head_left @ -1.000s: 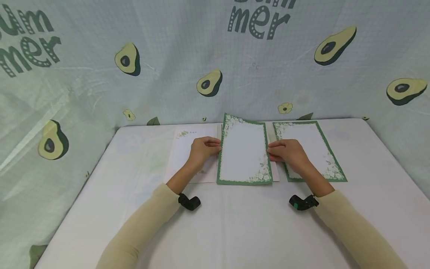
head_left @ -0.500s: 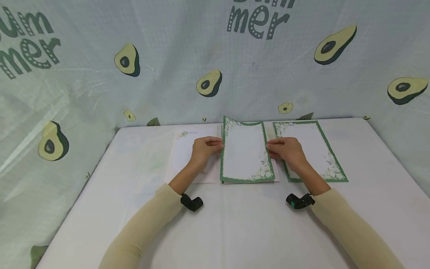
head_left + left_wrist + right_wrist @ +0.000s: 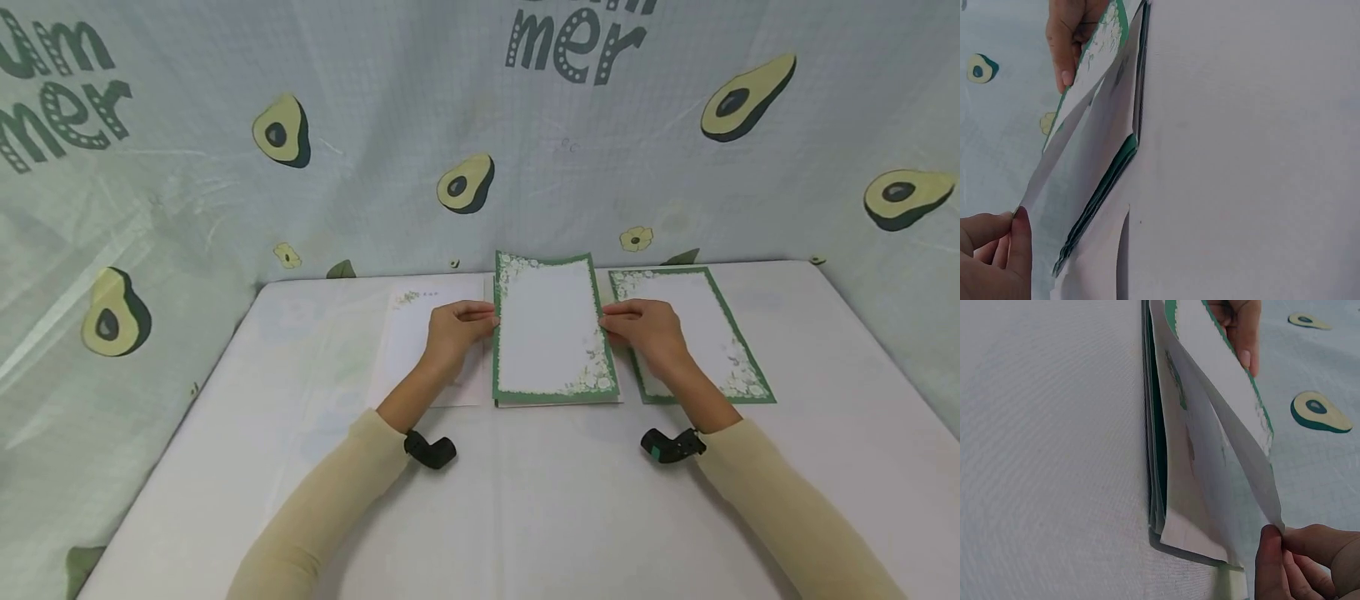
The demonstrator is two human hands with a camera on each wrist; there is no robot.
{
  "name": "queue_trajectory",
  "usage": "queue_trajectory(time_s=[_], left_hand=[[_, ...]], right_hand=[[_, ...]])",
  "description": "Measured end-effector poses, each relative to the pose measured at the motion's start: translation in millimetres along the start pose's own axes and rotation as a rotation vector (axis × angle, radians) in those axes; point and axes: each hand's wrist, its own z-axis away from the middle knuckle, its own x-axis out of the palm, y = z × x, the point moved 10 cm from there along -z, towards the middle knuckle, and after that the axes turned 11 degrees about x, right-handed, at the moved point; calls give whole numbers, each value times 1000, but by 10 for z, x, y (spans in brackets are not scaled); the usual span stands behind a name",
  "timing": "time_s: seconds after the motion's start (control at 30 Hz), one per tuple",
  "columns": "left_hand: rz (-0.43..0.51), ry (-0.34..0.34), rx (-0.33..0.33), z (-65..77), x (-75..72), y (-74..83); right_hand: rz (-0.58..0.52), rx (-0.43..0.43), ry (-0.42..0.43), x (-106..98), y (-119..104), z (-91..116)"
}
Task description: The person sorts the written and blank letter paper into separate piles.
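Between both hands is a sheet of paper (image 3: 551, 325) with a green floral border, raised over a stack of sheets (image 3: 1107, 175) in the middle. My left hand (image 3: 452, 337) pinches its left edge between thumb and fingers. The right hand (image 3: 647, 332) pinches the opposite edge, as the right wrist view shows with the thumb and fingertips (image 3: 1271, 540) meeting on the paper. In both wrist views the sheet slants up, apart from the stack beneath. That stack has a pale top sheet (image 3: 1200, 506) and dark green edges lower down.
On the right lies another green-bordered sheet (image 3: 693, 308), partly under my right forearm. A pale sheet with a small floral print (image 3: 408, 333) lies at left, under my left hand. Behind the white table (image 3: 525, 508) hangs a cloth with avocado prints (image 3: 360, 183).
The bordered sheet has shifted slightly right and now sits straighter over the stack. Both hands keep their pinch on its edges throughout.
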Motion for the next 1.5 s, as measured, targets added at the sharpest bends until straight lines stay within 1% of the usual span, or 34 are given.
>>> queue_trajectory(time_s=[0.1,0.3,0.43,0.63,0.87,0.97,1.1,1.3,1.5], left_hand=[[44,22,1,-16,-1,19],[67,52,0,-30,-15,45],[78,60,-4,-33,-5,57],[83,50,3,-51,52,93],[82,48,14,-66,107,97],[95,47,31,-83,152,102],[106,35,50,-110,252,105],[109,34,47,-126,386,82],[174,49,43,-136,476,85]], right_hand=[[-34,-25,12,-37,-38,7],[-117,-47,13,-78,-81,13],[-145,-62,5,-88,-104,24],[-163,-88,20,-142,-142,51],[-136,-124,53,-223,-182,84],[-133,-146,68,-272,-201,96],[-138,-169,90,-346,-207,102],[-171,-177,121,-450,-166,95],[-186,-186,140,-564,-151,137]])
